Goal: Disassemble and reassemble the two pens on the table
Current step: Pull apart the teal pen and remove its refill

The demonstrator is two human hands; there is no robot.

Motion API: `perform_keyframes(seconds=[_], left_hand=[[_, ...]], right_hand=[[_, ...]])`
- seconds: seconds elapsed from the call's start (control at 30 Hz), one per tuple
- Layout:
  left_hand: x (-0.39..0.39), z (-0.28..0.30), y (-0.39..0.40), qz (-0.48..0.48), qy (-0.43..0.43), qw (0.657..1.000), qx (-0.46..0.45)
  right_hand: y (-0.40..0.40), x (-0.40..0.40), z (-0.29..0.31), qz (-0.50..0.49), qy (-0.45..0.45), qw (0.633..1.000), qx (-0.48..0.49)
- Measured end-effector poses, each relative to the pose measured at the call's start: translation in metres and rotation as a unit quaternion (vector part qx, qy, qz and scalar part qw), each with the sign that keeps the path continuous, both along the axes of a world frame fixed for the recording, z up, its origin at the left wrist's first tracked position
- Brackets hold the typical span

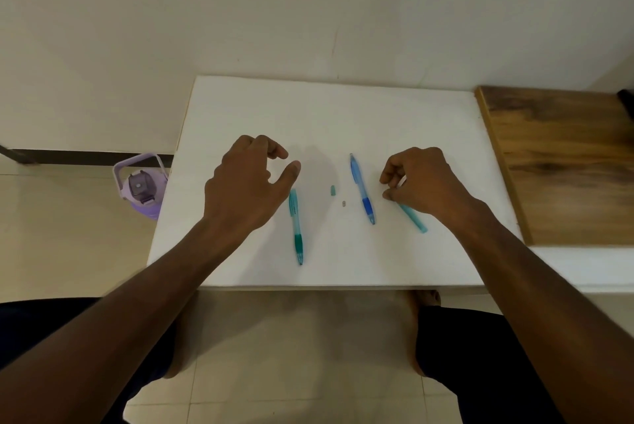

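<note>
A green pen (pixel 296 228) lies on the white table (pixel 394 114), tip toward me. My left hand (pixel 247 183) hovers just above its far end, fingers curled and apart, holding nothing. A blue pen (pixel 362 189) lies to the right, whole. Between the two pens rest a small green cap piece (pixel 332 190) and a tiny grey spring (pixel 344 204). My right hand (pixel 422 180) sits on the table with thumb and fingers pinched at the top of a teal pen part (pixel 413 218), whose lower end sticks out under the palm.
A wooden board (pixel 562 163) adjoins the table on the right. A purple water bottle (pixel 142 188) stands on the tiled floor to the left of the table. My knees and a bare foot show below the table's near edge.
</note>
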State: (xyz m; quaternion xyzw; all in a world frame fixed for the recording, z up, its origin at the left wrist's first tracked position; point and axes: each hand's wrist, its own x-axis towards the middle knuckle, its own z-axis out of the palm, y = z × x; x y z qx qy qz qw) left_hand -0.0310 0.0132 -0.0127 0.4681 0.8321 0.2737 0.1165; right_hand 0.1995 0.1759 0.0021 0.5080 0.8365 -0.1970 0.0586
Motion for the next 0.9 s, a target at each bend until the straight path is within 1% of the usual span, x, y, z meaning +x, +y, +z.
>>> perform_keyframes(seconds=[0.07, 0.13, 0.2, 0.23, 0.33, 0.43, 0.47, 0.5, 0.53, 0.57, 0.6, 0.63, 0.67, 0.7, 0.77, 0.83, 0.9], left_hand=[[-0.001, -0.001, 0.000, -0.004, 0.000, 1.000, 0.006], [-0.001, 0.000, 0.001, -0.007, 0.000, 1.000, 0.011], [0.000, -0.001, 0.000, -0.013, 0.003, 1.000, 0.013], [0.001, -0.001, 0.000, -0.017, 0.005, 1.000, 0.013], [0.004, -0.001, -0.001, -0.026, 0.007, 1.000, 0.007], [0.007, -0.001, 0.000, -0.050, -0.014, 0.999, 0.005], [0.008, -0.001, 0.000, -0.070, -0.036, 0.997, 0.008], [0.009, 0.000, 0.001, -0.094, -0.066, 0.993, 0.015], [0.010, 0.002, 0.002, -0.114, -0.097, 0.988, 0.021], [0.012, 0.003, 0.003, -0.128, -0.124, 0.984, 0.025], [0.014, 0.004, 0.004, -0.136, -0.148, 0.979, 0.024], [0.016, 0.004, 0.005, -0.139, -0.171, 0.975, 0.015], [0.019, 0.004, 0.007, -0.140, -0.191, 0.972, 0.003], [0.020, 0.004, 0.007, -0.141, -0.207, 0.968, -0.009], [0.020, 0.004, 0.008, -0.144, -0.218, 0.965, -0.022], [0.017, 0.004, 0.006, -0.133, -0.213, 0.968, -0.019], [0.013, 0.003, 0.003, -0.114, -0.219, 0.969, -0.006]], right_hand=[[0.003, 0.005, 0.007, -0.006, -0.012, 1.000, 0.005], [0.004, 0.012, 0.008, -0.008, -0.074, 0.997, 0.010], [0.001, 0.016, 0.006, -0.018, -0.148, 0.989, -0.010], [-0.002, 0.017, 0.004, -0.023, -0.169, 0.985, -0.025], [-0.005, 0.017, 0.003, -0.035, -0.163, 0.984, -0.057], [-0.006, 0.017, 0.009, -0.027, -0.152, 0.987, -0.055], [-0.007, 0.016, 0.012, -0.021, -0.117, 0.991, -0.058], [-0.008, 0.014, 0.016, -0.023, -0.051, 0.996, -0.072], [-0.012, 0.010, 0.022, -0.030, 0.035, 0.994, -0.097], [-0.017, 0.003, 0.028, -0.036, 0.123, 0.983, -0.130], [-0.023, -0.004, 0.033, -0.041, 0.200, 0.965, -0.166], [-0.028, -0.012, 0.035, -0.046, 0.257, 0.945, -0.197], [-0.032, -0.020, 0.036, -0.051, 0.292, 0.930, -0.217], [-0.037, -0.027, 0.036, -0.051, 0.311, 0.921, -0.228], [-0.042, -0.037, 0.034, -0.043, 0.319, 0.919, -0.227], [-0.042, -0.042, 0.032, -0.030, 0.317, 0.923, -0.217], [-0.042, -0.044, 0.031, -0.030, 0.329, 0.915, -0.231]])
